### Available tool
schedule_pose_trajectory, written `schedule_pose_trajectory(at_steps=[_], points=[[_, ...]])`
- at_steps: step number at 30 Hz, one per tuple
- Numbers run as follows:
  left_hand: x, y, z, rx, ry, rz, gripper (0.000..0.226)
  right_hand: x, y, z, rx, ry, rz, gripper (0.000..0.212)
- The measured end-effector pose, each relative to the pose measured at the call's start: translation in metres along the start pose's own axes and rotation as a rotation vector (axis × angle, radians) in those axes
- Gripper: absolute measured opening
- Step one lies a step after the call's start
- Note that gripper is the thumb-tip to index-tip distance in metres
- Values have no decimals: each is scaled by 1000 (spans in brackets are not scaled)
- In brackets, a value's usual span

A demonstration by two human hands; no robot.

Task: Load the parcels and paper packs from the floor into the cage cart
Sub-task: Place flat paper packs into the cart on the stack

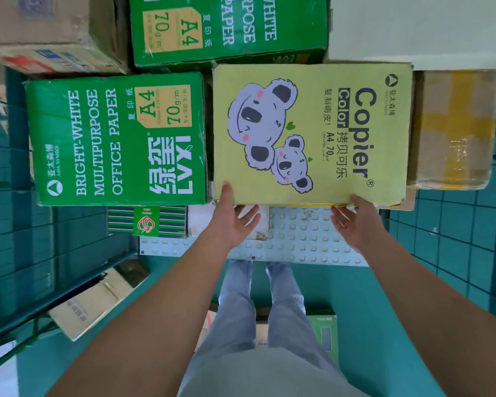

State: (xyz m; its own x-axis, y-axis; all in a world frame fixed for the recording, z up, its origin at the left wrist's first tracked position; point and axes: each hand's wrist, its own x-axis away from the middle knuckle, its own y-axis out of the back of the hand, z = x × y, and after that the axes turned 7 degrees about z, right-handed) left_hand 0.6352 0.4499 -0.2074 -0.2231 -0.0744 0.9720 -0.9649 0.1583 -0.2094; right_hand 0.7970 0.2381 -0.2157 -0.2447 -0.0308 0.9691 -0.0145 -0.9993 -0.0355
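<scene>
A yellow-green Copier paper box (pixel 312 81) printed with koalas lies flat on the stack in front of me. My left hand (pixel 236 217) has its thumb on the box's top at the near left corner, with spread fingers against the near side. My right hand (pixel 352 222) does the same at the near right corner, thumb on the top edge and straight fingers below it. To the left lies a green A4 office paper box (pixel 115 138), and another green box (pixel 229 30) lies behind it. The cage cart's teal bars (pixel 40 253) run along the left.
A taped brown parcel (pixel 453 127) sits right of the koala box, and brown cartons (pixel 52 32) sit at the far left. A striped green pack (pixel 146 222) and a white studded deck (pixel 295 242) show below the stack. A cardboard parcel (pixel 92 305) and a green pack (pixel 324 333) lie on the teal floor by my legs.
</scene>
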Motion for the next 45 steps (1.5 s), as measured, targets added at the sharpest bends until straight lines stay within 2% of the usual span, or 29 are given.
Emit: schedule_pose_trajectory(at_steps=[4,13,19,22,27,32,37,45], points=[[-12,4,-13,64,-60,-24,67,-3,-9,-6,65,6,15,9],[-37,2,-18,48,-99,-68,59,-11,-18,-18,124,79,10,17],[-40,2,-15,-33,-93,-103,69,-14,-13,-17,213,48,22,39],[-34,0,-16,-49,-70,-115,76,-8,-12,-15,221,11,77,38],[1,-11,-11,-65,-67,-116,75,26,-16,-7,348,-1,176,34],[48,-19,6,-96,-71,-55,73,65,-25,-4,438,33,235,47],[106,-23,17,-192,-170,13,63,121,-35,4,468,77,355,58],[177,14,20,-112,-351,52,54,186,-57,-13,593,138,465,48]])
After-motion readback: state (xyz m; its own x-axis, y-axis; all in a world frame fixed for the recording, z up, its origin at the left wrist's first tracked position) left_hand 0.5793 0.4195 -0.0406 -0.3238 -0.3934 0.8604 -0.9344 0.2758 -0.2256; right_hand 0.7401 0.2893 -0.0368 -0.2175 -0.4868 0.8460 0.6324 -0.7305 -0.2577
